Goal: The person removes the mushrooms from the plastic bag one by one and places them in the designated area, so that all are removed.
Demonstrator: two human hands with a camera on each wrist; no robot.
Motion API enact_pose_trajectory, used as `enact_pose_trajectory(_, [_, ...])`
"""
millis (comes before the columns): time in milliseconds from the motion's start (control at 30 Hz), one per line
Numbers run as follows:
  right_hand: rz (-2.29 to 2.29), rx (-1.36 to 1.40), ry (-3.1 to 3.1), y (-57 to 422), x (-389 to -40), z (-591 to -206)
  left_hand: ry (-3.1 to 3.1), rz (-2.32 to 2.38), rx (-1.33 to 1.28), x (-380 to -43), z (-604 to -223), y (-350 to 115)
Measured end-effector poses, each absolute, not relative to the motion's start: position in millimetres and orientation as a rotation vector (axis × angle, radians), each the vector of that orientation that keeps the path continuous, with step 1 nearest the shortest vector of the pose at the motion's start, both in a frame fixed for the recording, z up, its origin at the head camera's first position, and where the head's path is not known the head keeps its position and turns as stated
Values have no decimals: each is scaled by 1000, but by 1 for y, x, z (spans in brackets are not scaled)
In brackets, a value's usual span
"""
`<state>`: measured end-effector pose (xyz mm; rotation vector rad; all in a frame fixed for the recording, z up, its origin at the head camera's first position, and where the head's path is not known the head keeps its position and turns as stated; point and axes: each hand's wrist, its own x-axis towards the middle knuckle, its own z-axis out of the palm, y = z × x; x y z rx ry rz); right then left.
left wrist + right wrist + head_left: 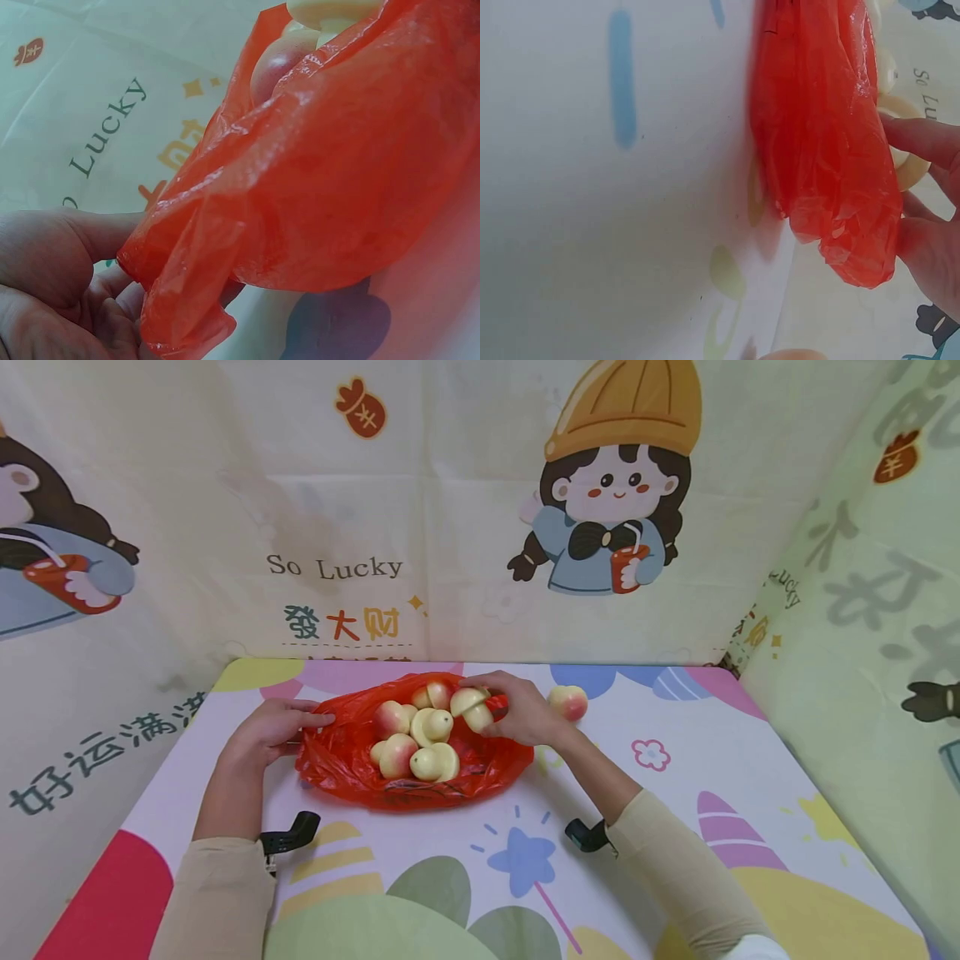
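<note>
Crinkled red plastic bag [337,777]: sits toward the far side of the printed tabletop [675,785], mouth spread wide and facing up, so its contents lie exposed.
Left hand [276,727]: pinches the bag's left edge between thumb and fingers; this seems to steady the thin film and hold that side out, since nothing rigid supports it.
Right hand [521,710]: grasps a cream mushroom-shaped piece at the bag's right rim, fingers over the cap and thumb below, probably because the piece is smooth and rounded. Whether bag film is caught in the grip too, one cannot tell.
Gripped cream mushroom-shaped piece [469,700]: tilted, just above the bag's right part, next to the pile.
Piled cream and cream-and-pink pieces [393,756]: lie inside the bag, touching one another, likely gathered toward the middle by the sagging film.
Round cream-and-pink peach-like piece [567,703]: rests outside, on the tabletop beyond the right hand, apart from the bag.
</note>
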<state>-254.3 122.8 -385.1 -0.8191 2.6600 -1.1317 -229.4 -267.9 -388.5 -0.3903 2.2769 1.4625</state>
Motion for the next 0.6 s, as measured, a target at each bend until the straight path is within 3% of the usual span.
enact_pose_trajectory(600, [-1271,-701,2603,139,-251,-378,2268,1455,-387,-230,-388,-268])
